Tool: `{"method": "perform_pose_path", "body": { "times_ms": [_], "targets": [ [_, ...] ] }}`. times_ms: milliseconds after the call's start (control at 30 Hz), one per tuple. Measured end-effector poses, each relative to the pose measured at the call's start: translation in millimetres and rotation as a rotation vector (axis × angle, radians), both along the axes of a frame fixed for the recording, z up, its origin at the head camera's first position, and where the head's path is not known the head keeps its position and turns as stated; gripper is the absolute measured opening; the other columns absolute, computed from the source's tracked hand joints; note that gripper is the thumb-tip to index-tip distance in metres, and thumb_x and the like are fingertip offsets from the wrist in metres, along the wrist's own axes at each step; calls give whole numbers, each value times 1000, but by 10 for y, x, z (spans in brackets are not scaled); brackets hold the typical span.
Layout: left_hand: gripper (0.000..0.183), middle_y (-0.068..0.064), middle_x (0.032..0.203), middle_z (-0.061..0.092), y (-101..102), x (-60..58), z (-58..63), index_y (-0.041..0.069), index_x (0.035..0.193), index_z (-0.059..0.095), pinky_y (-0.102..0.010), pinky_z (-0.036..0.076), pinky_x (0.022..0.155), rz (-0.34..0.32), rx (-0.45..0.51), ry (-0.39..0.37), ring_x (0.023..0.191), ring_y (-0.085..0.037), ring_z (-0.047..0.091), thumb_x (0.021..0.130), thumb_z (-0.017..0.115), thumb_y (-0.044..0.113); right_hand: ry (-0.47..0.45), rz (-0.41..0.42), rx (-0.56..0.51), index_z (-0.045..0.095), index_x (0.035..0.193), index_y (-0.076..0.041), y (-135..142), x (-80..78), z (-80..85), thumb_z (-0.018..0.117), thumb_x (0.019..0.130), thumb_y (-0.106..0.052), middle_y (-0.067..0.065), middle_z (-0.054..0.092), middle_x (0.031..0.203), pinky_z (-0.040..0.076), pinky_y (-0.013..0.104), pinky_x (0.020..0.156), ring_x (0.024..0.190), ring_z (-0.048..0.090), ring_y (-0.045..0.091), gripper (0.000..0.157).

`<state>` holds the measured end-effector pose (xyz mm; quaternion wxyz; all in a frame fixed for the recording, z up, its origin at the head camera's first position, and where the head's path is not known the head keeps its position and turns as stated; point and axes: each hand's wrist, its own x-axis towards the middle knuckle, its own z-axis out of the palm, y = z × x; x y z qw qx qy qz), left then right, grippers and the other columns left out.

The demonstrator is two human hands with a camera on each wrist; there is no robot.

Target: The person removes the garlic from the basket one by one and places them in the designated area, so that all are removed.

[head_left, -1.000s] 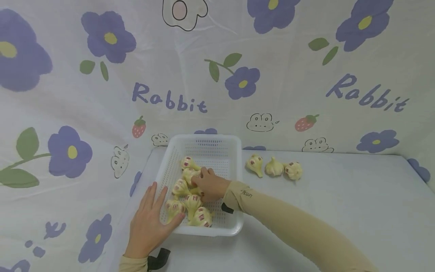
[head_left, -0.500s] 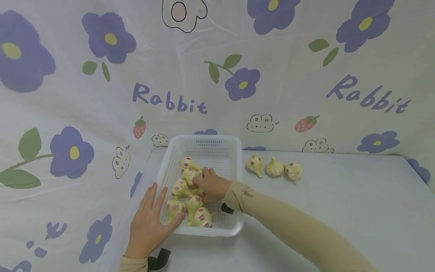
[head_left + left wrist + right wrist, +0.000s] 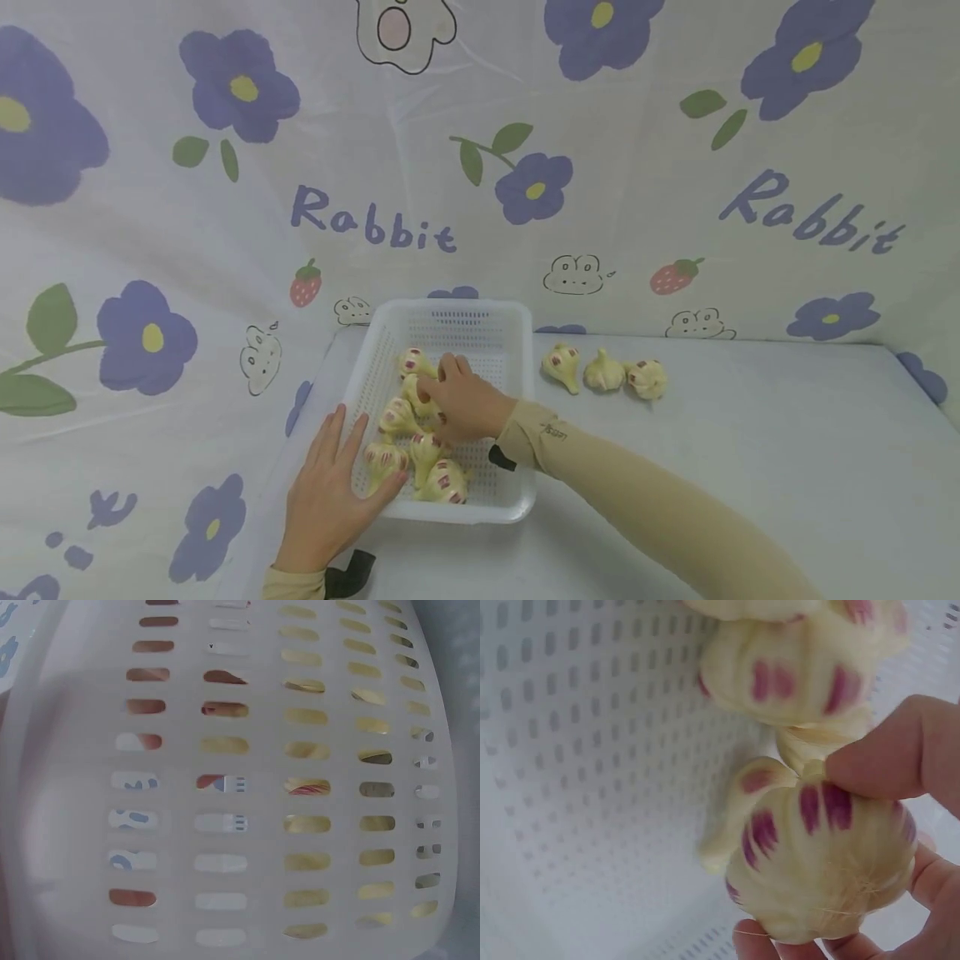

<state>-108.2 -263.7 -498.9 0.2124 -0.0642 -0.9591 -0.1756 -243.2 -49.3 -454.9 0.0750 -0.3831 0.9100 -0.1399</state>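
Note:
My right hand (image 3: 474, 407) is inside the white perforated plastic basket (image 3: 528, 333). In the right wrist view its thumb and fingers grip a garlic bulb (image 3: 817, 862) with purple patches, thumb on top and fingertips underneath. The head view shows this bulb mostly hidden by the hand. Several other garlic bulbs (image 3: 387, 458) lie in the basket's left half, close to the held one. At the near left corner my left hand (image 3: 326, 492) rests against the basket, fingers spread and straight, thumb over the rim. The left wrist view shows the slotted basket wall (image 3: 262, 840) with garlic behind it.
To the right of the basket, three garlic bulbs (image 3: 604, 370) stand in a row on the white table (image 3: 750, 467). A white cloth (image 3: 630, 183) with purple flowers hangs behind and along the left side.
My right hand has shifted slightly up and left within the basket, its fingers on the garlic bulb. The left hand, the basket and the three outside bulbs stay put.

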Motion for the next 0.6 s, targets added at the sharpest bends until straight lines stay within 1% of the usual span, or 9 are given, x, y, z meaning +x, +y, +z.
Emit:
{"method": "perform_pose_path", "body": {
  "times_ms": [100,167,267,400,500,600],
  "targets": [
    [94,-23,164,40,-3,-3,3,7,153,52,-65,45,110,5,-4,-17,150,-45,39,81,78,61,52,6,-16,60,115,-16,2,35,70,90,83,-31,7,40,108,42,27,77,101,36,22,47],
    [94,-23,164,39,-4,-5,2,7,154,51,-65,44,111,7,-9,-30,151,-44,38,82,76,62,75,9,-24,62,116,-16,12,63,118,92,81,-32,7,42,109,42,28,79,101,36,22,48],
    [94,-22,165,38,-8,-9,-2,8,154,50,-65,44,111,5,-10,-31,151,-44,38,83,76,63,98,22,-44,64,116,-15,33,101,190,92,81,-31,8,43,110,42,30,81,103,37,22,48],
    [93,-23,164,39,-8,-8,-5,8,153,51,-66,46,109,-3,-7,-16,150,-45,39,83,77,62,137,53,-95,64,115,-12,68,149,294,90,84,-27,11,46,110,42,32,81,103,38,24,43],
    [93,-23,164,39,-5,-2,-1,7,153,51,-66,46,109,-5,-1,-17,150,-45,39,82,77,61,147,61,-122,65,114,-10,83,169,352,87,86,-25,11,46,110,42,33,81,102,39,25,39],
    [93,-24,164,39,-1,8,0,6,153,52,-66,46,108,-5,9,-16,150,-45,39,82,78,60,127,48,-124,65,116,-10,98,167,372,87,86,-26,10,45,111,43,33,82,103,38,24,41]
  ]
}}
